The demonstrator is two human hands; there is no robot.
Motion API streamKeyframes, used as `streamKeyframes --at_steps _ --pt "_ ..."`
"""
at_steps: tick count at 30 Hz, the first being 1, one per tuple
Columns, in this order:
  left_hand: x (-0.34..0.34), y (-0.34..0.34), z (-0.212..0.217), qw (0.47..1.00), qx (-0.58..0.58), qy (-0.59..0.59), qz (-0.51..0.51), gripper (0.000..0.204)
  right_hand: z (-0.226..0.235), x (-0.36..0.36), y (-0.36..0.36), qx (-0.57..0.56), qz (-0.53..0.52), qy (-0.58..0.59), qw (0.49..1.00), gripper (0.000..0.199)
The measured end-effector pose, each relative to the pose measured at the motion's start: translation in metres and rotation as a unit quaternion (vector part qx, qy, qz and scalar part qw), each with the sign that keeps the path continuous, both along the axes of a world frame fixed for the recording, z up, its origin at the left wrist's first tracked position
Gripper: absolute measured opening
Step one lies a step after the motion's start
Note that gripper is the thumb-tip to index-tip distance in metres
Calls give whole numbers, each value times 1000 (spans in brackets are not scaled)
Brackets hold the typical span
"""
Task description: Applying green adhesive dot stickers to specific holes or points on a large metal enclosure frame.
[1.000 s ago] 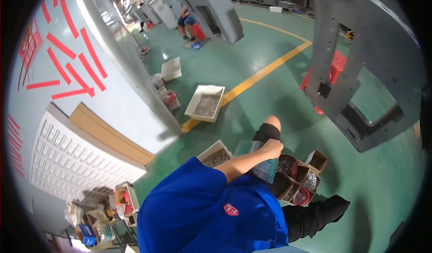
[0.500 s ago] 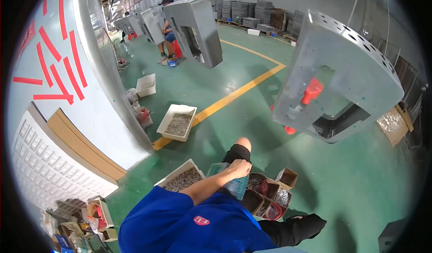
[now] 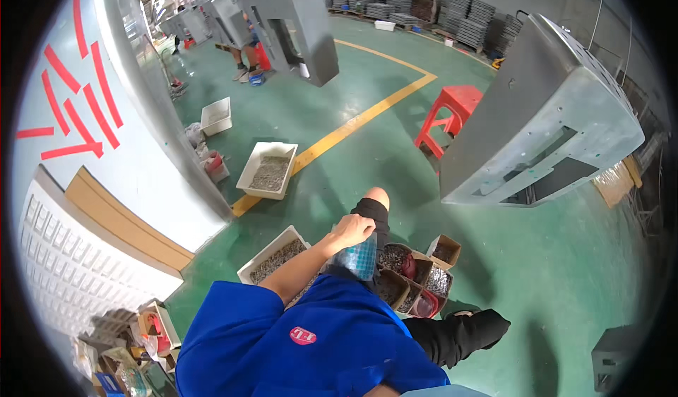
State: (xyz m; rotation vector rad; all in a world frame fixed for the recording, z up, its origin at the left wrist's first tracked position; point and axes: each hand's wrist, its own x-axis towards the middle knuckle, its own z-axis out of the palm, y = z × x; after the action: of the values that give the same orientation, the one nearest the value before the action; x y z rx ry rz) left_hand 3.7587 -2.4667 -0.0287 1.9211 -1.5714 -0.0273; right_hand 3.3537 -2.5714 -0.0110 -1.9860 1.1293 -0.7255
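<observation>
My left hand (image 3: 353,230) reaches across from the left, its fingers curled closed. What it grips, if anything, is hidden from above. Just beneath it, over my left thigh, is a teal plastic tray (image 3: 359,257) with a grid of small cells; I cannot tell whether hand and tray touch. My right hand is out of sight. Left of my leg stands a white bin (image 3: 247,273) full of small metal parts. On the other side, a cardboard box (image 3: 428,261) with compartments carries several kinds of small hardware and reddish items.
A grey sheet-metal cabinet (image 3: 512,115) hangs at the right, beside a red stool (image 3: 452,107). Another grey cabinet (image 3: 311,40) hangs farther back, near a seated person. A white bin (image 3: 290,150) of small parts rests on the yellow floor line. A white wall panel (image 3: 155,206) borders the left.
The hanging cabinet at the right has turned, showing more of its plain side, and a red stool has come into fuller view. My left hand stays closed above the tray; the whole view has shifted slightly.
</observation>
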Motion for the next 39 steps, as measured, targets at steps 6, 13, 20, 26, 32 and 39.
streamKeyframes --at_steps 6,13,20,26,32,39 --pt "4 0 -5 1000 -5 7 -3 10 42 18 -16 -28 38 -25 999 37" --pt "-12 -12 17 999 34 4 -22 8 101 21 -30 -50 48 -73 995 35" --pt "-19 -20 16 996 75 -6 -56 10 124 21 -43 -52 71 -94 992 34" --pt "-14 -24 -4 991 98 -22 -90 8 137 23 -36 -61 127 -105 984 32" --pt "-15 -44 -3 985 118 -21 -125 13 159 13 -28 -58 202 -93 973 31" --pt "-1 -59 -7 981 119 -33 -147 13 141 -8 36 105 492 68 861 30"
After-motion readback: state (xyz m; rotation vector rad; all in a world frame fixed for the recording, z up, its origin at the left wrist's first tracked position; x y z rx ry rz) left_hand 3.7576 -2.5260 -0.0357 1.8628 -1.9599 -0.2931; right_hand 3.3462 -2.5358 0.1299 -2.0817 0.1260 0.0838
